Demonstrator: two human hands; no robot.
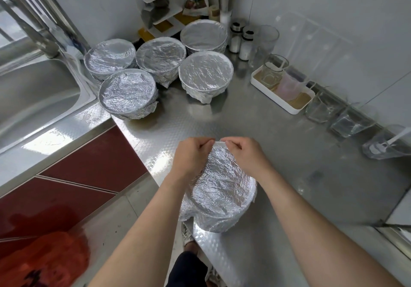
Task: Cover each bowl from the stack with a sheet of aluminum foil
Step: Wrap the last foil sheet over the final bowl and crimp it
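The bowl (222,220) stands on the steel counter (289,153), close to its near edge, at about 6 o'clock in the view. A sheet of foil (222,175) lies crumpled over its top and hangs down its sides, so the bowl itself is almost all hidden. Both hands are at the far rim, at 12 o'clock of the bowl. The left hand (191,155) is at about 11 o'clock of the rim and the right hand (244,153) at about 1 o'clock. The fingers of each hand are curled and pinch the foil edge there, and the two hands are very near to each other, almost touching. From this bowl toward 11 and 12 o'clock, well apart from it, five covered bowls (205,72) stand in a close group at the back of the counter, each one wrapped in foil. At 9 o'clock of that group there is the sink (33,95). At 2 o'clock of the near bowl a white tray (300,106) carries glasses (274,68), and more glasses stand in a row along the wall toward 3 o'clock. Two shakers (241,40) stand just beside the farthest covered bowl. At 8 o'clock, below the counter, an orange bag (44,260) lies beside a red cabinet (89,160).
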